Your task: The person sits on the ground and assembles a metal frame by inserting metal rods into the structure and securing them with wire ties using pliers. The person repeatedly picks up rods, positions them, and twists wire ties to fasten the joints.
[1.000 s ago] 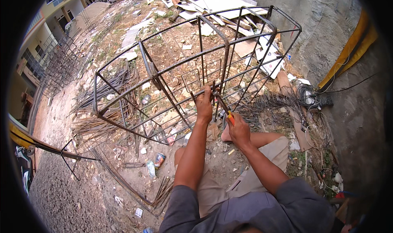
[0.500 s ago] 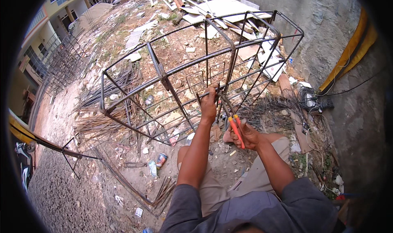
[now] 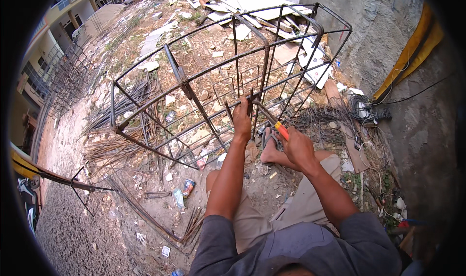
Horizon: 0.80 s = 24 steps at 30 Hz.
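A large rusty rebar cage [image 3: 194,91] stands on the dirt in front of me. My left hand [image 3: 241,120] grips one of its upright bars near a crossing of bars. My right hand [image 3: 297,147] holds a hand tool with an orange-and-yellow handle [image 3: 281,130]; its metal tip reaches up to the same crossing beside my left fingers. My bare foot [image 3: 270,152] rests on the ground just below the hands, by the cage's near side.
Bundles of loose rebar [image 3: 121,130] lie left of the cage. A crushed can [image 3: 188,186] and scraps litter the dirt. Broken boards and panels [image 3: 272,9] are piled behind. Tangled wire and cables [image 3: 359,108] sit right, near a concrete wall [image 3: 388,38].
My right hand dropped with the tool half a second ago and has now raised it back to the bar crossing. My left hand stays on the cage.
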Tool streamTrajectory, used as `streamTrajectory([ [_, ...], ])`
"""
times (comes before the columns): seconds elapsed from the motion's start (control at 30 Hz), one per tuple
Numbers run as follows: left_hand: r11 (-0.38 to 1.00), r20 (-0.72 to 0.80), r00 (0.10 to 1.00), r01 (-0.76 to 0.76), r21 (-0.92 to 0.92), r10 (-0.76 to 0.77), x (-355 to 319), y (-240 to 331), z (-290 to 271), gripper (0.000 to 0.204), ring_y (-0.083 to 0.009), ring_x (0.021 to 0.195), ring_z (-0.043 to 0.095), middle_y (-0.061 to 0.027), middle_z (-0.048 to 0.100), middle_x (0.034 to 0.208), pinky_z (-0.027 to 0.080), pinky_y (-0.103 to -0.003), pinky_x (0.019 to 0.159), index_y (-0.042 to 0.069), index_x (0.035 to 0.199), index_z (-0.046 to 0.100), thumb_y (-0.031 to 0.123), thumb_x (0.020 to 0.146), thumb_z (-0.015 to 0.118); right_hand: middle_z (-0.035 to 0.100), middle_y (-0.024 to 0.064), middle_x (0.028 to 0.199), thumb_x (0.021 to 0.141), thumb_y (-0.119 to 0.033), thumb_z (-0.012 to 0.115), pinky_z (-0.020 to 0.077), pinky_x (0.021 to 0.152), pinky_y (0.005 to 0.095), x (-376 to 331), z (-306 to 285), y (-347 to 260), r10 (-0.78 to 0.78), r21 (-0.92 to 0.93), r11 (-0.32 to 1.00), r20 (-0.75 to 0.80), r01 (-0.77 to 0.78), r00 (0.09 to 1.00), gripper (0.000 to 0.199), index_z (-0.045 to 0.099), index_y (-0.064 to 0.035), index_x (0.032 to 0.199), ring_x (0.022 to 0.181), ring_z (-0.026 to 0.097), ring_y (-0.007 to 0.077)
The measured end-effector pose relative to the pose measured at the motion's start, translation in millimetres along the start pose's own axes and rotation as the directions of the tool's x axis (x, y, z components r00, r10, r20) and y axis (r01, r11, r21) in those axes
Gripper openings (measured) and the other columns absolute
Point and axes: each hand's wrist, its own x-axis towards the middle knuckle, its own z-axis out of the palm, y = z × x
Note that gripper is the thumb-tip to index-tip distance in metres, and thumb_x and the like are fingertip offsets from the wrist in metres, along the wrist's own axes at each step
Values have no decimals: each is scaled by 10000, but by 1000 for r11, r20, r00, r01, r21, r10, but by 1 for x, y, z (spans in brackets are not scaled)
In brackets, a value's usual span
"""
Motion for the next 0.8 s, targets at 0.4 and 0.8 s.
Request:
streamTrajectory([
  [0.4, 991, 19, 999, 42, -127, -40, -6, 1, -7, 446, -125, 1038, 571, -43, 637, 1113, 417, -301, 952, 35, 1188, 602, 412, 1061, 399, 598, 27, 705, 927, -397, 665, 489, 520, 295, 8, 26, 27, -378, 648, 68, 720, -759, 581, 400, 535, -51, 1081, 582, 618, 143],
  [0.8, 866, 62, 998, -36, 498, 5, -24, -12, -19, 507, -283, 1258, 532, -214, 569, 1332, 390, -364, 1070, -79, 1383, 460, 234, 986, 412, 601, 224, 1041, 831, -132, 593, 517, 747, 486, -3, 2, 7, -232, -158, 968, -294, 192, 927, 430, 524, -18, 1240, 851, 639, 396],
])
